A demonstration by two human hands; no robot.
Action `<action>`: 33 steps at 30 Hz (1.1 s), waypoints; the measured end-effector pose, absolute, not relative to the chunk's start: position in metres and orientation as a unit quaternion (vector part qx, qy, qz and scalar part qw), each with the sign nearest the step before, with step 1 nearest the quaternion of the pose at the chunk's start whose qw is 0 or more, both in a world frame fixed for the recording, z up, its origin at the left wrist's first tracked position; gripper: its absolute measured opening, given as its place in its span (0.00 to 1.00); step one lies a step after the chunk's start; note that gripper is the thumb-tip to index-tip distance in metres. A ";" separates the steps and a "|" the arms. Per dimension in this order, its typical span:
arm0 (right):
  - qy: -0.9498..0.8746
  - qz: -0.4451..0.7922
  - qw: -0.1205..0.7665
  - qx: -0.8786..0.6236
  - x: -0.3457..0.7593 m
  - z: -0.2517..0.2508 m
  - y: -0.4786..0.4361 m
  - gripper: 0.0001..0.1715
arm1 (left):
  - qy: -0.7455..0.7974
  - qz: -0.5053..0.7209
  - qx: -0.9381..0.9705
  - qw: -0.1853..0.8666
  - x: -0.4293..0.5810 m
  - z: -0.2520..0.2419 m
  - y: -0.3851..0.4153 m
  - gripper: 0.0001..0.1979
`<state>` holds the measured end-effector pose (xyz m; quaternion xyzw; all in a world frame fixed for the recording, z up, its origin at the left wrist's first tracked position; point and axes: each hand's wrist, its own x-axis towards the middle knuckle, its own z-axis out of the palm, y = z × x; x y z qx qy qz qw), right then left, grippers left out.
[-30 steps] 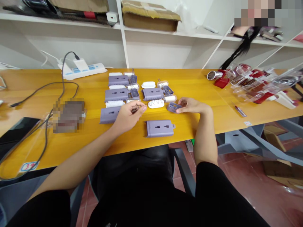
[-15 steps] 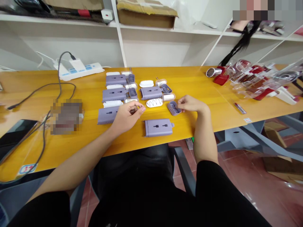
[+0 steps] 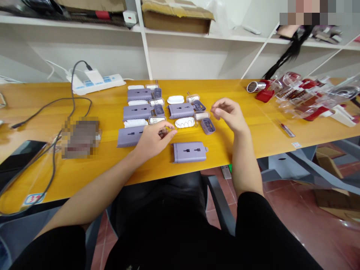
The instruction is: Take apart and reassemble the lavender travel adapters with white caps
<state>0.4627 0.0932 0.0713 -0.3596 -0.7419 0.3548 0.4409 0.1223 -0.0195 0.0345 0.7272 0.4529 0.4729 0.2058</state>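
Note:
My left hand [image 3: 154,139] is curled above a purple housing [image 3: 129,137], with dark wire springs [image 3: 163,132] showing between its bent fingers. Just past its fingertips lies a white oval piece [image 3: 182,122], with a thin wire spring [image 3: 191,123] over it. My right hand [image 3: 229,114] hovers off the table, fingers loosely bent and nothing visible in them. Below and left of it, not touching, sits a small purple end cap [image 3: 208,126] with its hollow side up. Nearer to me, another purple housing [image 3: 189,152] with two dark slots lies flat.
Several similar sets of purple housings [image 3: 139,94], white ovals and clear-capped pieces stand in rows behind. At left are a power strip [image 3: 98,85], cables and a phone [image 3: 21,161]. Red and clear plastic parts [image 3: 303,92] pile up at right, near a small screwdriver-like tool [image 3: 287,130].
My right hand has let go of the purple end cap and risen slightly away to the right. My left hand has barely moved. The view has shifted slightly.

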 end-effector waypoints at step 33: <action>-0.760 0.339 0.325 -0.448 0.467 0.062 0.094 0.29 | 0.460 0.485 0.703 0.243 0.139 0.024 -0.029 0.45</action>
